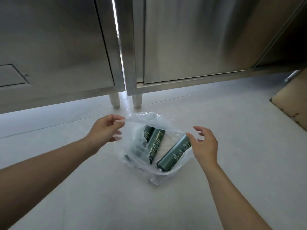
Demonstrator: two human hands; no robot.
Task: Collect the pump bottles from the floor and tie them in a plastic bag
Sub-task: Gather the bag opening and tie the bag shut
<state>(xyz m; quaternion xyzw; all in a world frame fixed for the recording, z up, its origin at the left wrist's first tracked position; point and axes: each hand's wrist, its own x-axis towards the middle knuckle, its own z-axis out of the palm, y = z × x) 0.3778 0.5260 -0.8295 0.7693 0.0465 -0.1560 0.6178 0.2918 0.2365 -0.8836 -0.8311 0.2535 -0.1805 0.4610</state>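
Note:
A clear plastic bag (146,119) lies open on the pale floor, its mouth facing me. Inside it lie dark green pump bottles: one (156,145) in the middle with white lettering, one (174,153) on the right, and a third (148,131) partly hidden behind the middle one. My left hand (104,128) pinches the bag's rim at the upper left and holds it up. My right hand (205,143) hovers at the bag's right edge, fingers spread and relaxed, thumb close to the right bottle's upper end; it holds nothing.
Stainless steel cabinets (191,39) on short round legs (114,101) stand right behind the bag. A beige cardboard-like sheet (292,103) lies at the right edge. Pale floor (149,205) stretches between me and the bag.

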